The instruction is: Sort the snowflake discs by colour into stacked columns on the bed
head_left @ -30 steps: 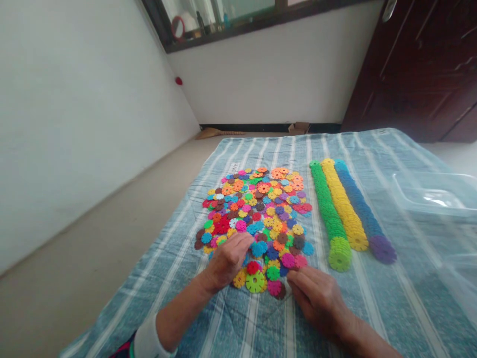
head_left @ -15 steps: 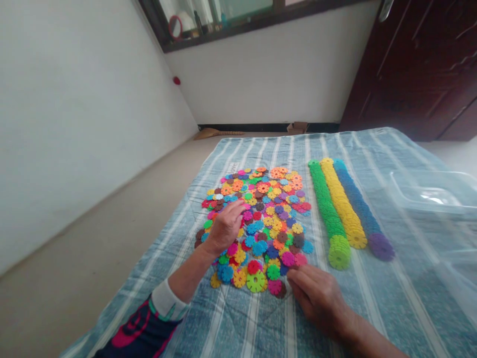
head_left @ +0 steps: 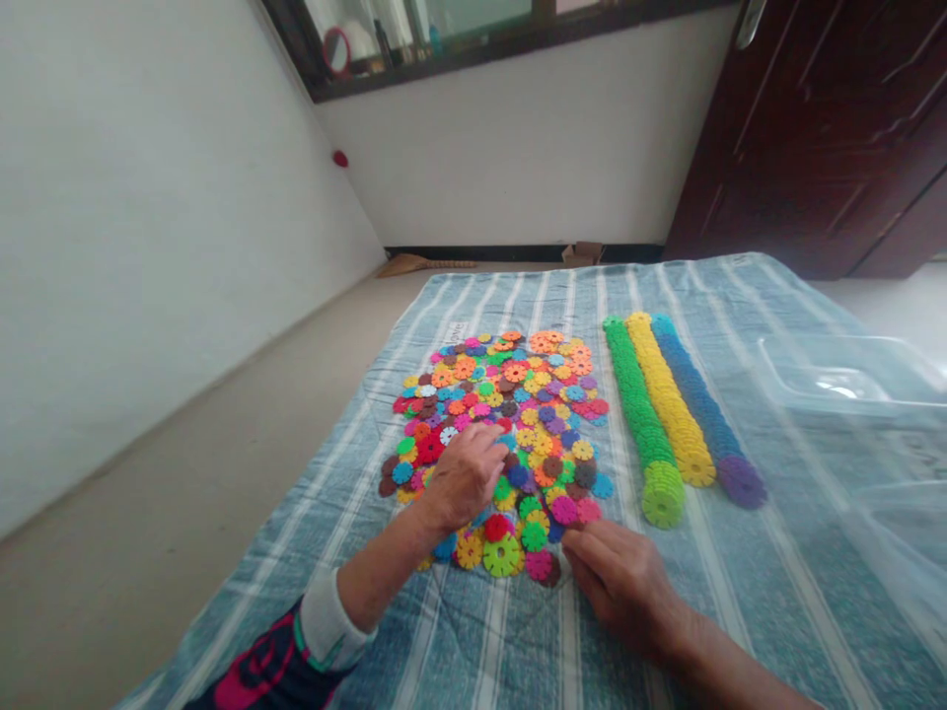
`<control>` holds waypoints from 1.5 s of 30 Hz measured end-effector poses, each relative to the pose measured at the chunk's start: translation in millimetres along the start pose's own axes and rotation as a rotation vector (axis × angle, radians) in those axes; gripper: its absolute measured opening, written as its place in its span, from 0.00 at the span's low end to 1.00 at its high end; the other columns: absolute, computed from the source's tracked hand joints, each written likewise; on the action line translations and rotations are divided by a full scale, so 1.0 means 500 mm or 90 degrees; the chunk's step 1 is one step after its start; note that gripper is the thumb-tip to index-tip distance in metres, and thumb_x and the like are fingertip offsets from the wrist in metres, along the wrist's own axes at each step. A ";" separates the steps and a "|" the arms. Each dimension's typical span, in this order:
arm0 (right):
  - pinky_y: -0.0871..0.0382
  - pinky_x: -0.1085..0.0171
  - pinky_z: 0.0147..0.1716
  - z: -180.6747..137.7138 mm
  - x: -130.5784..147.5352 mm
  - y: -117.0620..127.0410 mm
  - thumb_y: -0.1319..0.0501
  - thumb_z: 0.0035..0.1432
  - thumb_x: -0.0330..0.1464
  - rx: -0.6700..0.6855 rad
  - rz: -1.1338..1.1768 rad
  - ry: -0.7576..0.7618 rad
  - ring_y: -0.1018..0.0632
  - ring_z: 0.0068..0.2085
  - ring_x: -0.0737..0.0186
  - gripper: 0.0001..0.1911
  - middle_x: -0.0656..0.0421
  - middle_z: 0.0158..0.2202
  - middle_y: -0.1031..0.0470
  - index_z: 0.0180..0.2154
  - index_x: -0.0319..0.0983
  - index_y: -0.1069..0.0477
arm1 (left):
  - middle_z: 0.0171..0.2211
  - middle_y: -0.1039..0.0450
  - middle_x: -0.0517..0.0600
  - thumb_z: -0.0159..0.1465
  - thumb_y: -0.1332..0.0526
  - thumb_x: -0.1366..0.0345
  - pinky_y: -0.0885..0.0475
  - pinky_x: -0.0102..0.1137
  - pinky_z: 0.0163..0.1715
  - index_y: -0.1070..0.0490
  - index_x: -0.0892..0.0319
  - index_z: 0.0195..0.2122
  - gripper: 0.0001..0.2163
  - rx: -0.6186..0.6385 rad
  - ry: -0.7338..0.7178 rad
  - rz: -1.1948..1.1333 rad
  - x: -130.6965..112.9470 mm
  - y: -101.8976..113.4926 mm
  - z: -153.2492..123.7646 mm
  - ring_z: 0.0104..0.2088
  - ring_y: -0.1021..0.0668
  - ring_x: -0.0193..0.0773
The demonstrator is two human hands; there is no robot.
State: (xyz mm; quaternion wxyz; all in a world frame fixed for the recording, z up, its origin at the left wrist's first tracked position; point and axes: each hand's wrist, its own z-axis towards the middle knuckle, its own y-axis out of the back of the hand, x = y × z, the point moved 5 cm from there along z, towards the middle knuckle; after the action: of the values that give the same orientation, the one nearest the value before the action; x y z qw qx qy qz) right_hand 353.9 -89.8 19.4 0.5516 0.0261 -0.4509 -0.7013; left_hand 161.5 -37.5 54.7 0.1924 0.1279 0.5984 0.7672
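A spread of several small plastic snowflake discs in many colours (head_left: 518,414) lies on a blue striped blanket (head_left: 740,592). My left hand (head_left: 466,475) rests on the near left part of the pile, fingers curled with the tips pinched at a disc near a red one. My right hand (head_left: 621,582) lies flat on the blanket at the pile's near right edge, fingers together and stretched toward a dark disc (head_left: 551,574). To the right lie three long stacked rows of discs: green (head_left: 642,414), yellow (head_left: 670,399) and blue with a purple end (head_left: 702,404).
A clear plastic tub (head_left: 850,375) sits on the blanket at the right. White walls stand to the left and behind, a dark wooden door (head_left: 829,128) at the back right. A broom (head_left: 421,264) lies on the floor by the far wall.
My left hand went up into the pile, then came back down and to the right to the pile's near middle. The right hand has stayed put.
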 end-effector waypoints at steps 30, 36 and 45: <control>0.45 0.64 0.25 0.009 0.004 0.002 0.50 0.64 0.24 -0.004 -0.011 0.005 0.33 0.25 0.65 0.11 0.60 0.23 0.34 0.31 0.39 0.33 | 0.54 0.32 0.63 0.59 0.37 0.67 0.35 0.49 0.58 0.26 0.64 0.43 0.11 0.118 -0.036 -0.058 -0.026 -0.047 0.124 0.58 0.33 0.55; 0.46 0.64 0.25 0.010 0.002 -0.003 0.50 0.64 0.24 -0.012 -0.018 0.002 0.34 0.25 0.64 0.12 0.61 0.23 0.34 0.30 0.39 0.33 | 0.53 0.31 0.57 0.60 0.38 0.66 0.36 0.45 0.58 0.28 0.60 0.46 0.13 0.057 -0.069 -0.097 -0.039 -0.047 0.150 0.57 0.32 0.49; 0.47 0.63 0.24 0.015 0.003 -0.005 0.51 0.64 0.24 -0.023 -0.013 0.006 0.34 0.25 0.64 0.12 0.60 0.23 0.33 0.30 0.39 0.33 | 0.45 0.26 0.54 0.63 0.41 0.65 0.34 0.41 0.50 0.28 0.59 0.37 0.05 0.191 -0.072 -0.048 -0.065 -0.041 0.114 0.49 0.27 0.45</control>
State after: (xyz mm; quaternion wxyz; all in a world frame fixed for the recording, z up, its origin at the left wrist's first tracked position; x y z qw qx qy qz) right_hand 347.5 -86.8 22.7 0.5467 0.0240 -0.4349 -0.7151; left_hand 217.9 1.5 50.1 0.2333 0.1757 0.6990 0.6528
